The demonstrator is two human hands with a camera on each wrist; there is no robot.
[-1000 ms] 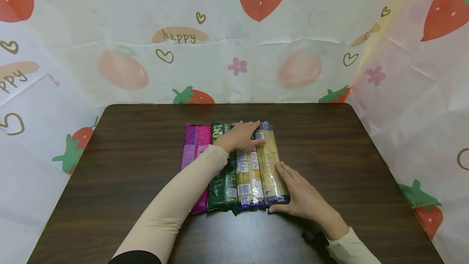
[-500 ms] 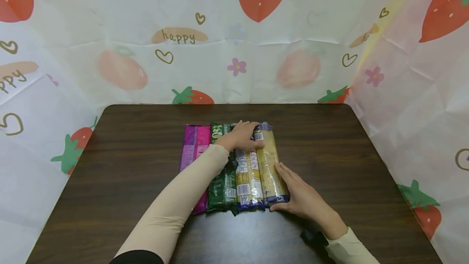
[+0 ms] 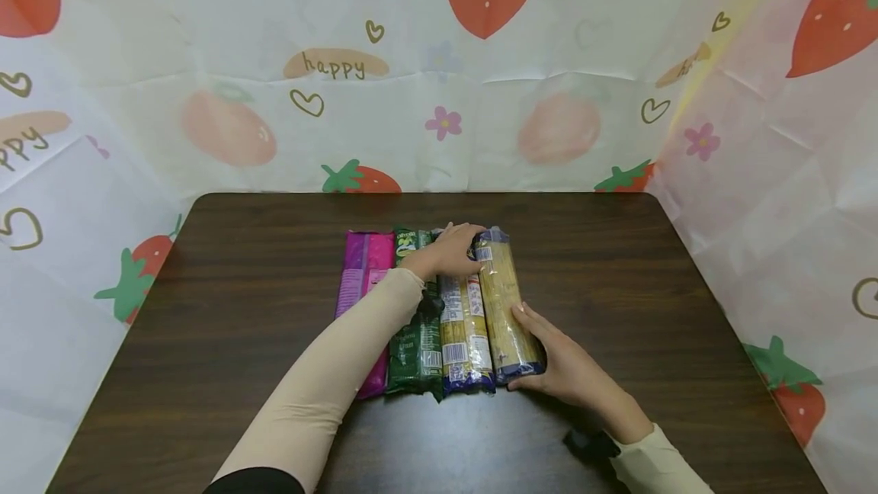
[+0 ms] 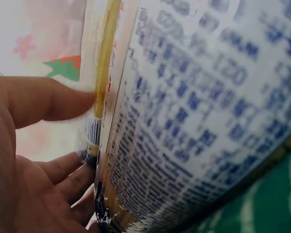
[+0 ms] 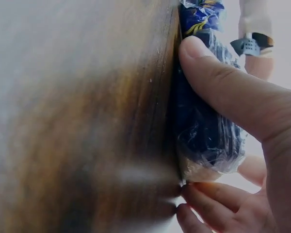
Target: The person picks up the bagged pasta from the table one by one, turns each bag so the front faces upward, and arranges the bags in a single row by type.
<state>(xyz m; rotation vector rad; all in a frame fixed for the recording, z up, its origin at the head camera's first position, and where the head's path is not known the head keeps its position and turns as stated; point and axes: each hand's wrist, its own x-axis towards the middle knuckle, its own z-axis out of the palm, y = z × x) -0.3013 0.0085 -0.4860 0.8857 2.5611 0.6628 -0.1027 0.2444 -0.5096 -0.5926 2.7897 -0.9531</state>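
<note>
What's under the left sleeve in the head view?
The left sleeve crosses over the magenta packet, the green packet and the table. Both packets' far and near ends show, but parts between, and the table beneath the sleeve, are covered.

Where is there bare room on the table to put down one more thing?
Bare table lies left of the pink packet and left sleeve, right of the right hand, and, more narrowly, between the packets and the curtain behind. The middle is crowded: four packets side by side, the left hand over the far end.

Thumb of left hand farther left
</note>
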